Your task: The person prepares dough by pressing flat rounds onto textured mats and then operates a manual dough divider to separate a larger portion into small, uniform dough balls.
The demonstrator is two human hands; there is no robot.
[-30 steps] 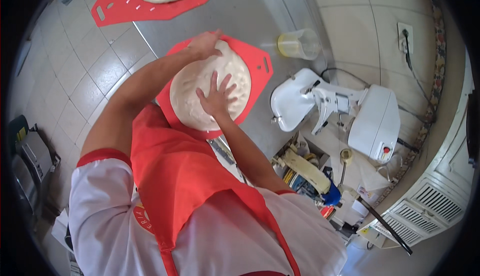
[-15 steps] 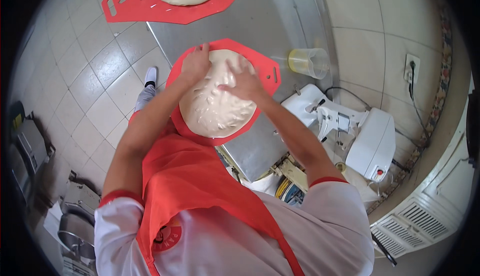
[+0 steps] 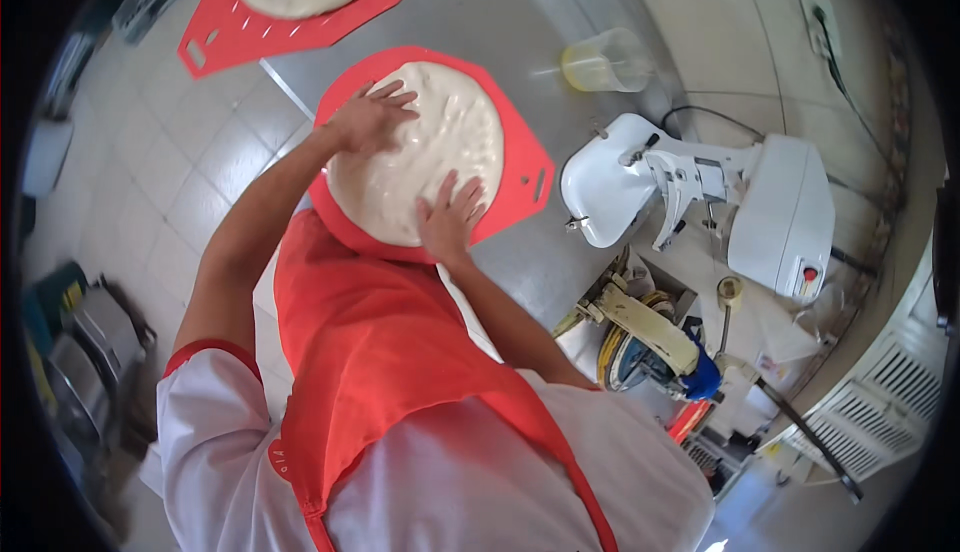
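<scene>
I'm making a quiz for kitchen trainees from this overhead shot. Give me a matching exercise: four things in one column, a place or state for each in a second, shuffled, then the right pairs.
Things:
1. left hand
2. right hand
3. plastic cup
4. white mixer

Places or states:
A. stands on the steel table beyond the red board
B. pressed flat on the near edge of the dough
C. sits right of the red board, by the tiled wall
D. spread on the dough's left side

Pairs: 1-D, 2-B, 3-A, 4-C
</scene>
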